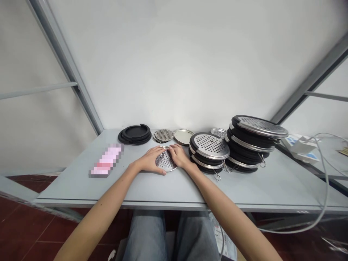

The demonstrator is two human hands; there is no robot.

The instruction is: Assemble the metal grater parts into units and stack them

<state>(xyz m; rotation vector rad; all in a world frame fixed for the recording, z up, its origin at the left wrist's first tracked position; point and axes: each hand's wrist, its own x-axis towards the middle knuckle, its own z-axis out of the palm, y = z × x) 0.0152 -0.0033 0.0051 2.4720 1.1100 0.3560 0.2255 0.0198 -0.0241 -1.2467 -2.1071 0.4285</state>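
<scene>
A round metal grater plate (166, 160) with raised perforations lies on the table in front of me. My left hand (149, 159) curves round its left side, thumb at the near rim and fingers over the far rim. From the right, my right hand (178, 154) closes on the plate's rim, its fingers resting over the upper edge. Parts of the rim are hidden under both hands. Just behind the plate sit several perforated metal discs (164, 135) and a plain metal disc with a raised rim (183, 137).
Black rings (135, 134) are piled at the back left. Stacks of black-and-metal grater lids with wire clips (210, 148) (252, 145) stand on the right. A pixelated pink object (107, 159) lies left. A white cable (324, 181) hangs over the table's (282, 188) right end.
</scene>
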